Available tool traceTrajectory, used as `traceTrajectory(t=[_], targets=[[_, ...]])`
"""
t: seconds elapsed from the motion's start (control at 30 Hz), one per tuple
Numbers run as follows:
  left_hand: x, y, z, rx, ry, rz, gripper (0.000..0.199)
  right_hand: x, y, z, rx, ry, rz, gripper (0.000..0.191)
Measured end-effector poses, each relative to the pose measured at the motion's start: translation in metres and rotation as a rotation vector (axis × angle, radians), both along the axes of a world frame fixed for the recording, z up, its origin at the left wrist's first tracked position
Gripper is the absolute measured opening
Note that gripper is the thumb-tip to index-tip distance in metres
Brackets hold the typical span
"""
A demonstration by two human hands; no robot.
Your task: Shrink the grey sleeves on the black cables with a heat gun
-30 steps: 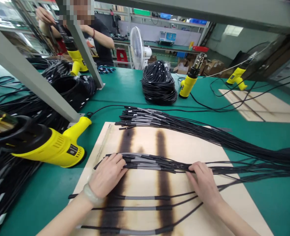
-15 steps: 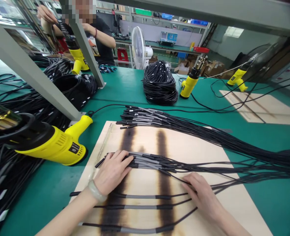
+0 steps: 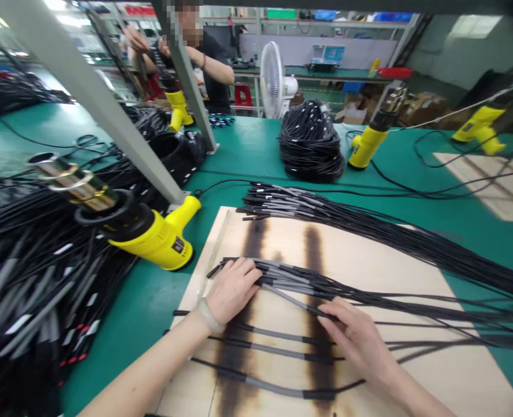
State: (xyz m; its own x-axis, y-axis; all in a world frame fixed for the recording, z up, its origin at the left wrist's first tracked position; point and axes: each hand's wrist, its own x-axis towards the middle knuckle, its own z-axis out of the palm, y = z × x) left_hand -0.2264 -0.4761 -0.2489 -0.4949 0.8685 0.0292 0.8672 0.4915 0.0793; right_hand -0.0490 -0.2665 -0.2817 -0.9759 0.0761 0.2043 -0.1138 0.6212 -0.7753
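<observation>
My left hand (image 3: 234, 289) lies over the ends of a small bundle of black cables (image 3: 299, 279) with grey sleeves, its fingers curled round them. My right hand (image 3: 356, 333) pinches one black cable (image 3: 293, 302) of that group just beyond its grey sleeve; this cable slants away from the others. Nearer to me, several single cables with grey sleeves lie apart, among them a front cable (image 3: 277, 392). All rest on a pale wooden board (image 3: 382, 249) with two dark scorched bands. Behind, a larger cable bundle (image 3: 352, 217) crosses the board's far edge.
A yellow heat gun (image 3: 156, 237) stands left of the board, by a grey metal post (image 3: 121, 133). A cable pile (image 3: 30, 278) covers the left side. Farther back are a coiled cable bundle (image 3: 310, 145), another heat gun (image 3: 369, 145), a fan (image 3: 273, 81) and a person (image 3: 213, 63).
The view has swung left, so most things sit farther right. My right hand has shifted along its cable towards the grey sleeve, and that cable stands farther off from the bundle.
</observation>
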Motion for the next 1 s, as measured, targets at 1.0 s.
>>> traceTrajectory(t=[1.0], targets=[[-0.001, -0.105, 0.021, -0.132, -0.310, 0.052, 0.031, 0.032, 0.018, -0.058, 0.292, 0.067, 0.192, 0.026]])
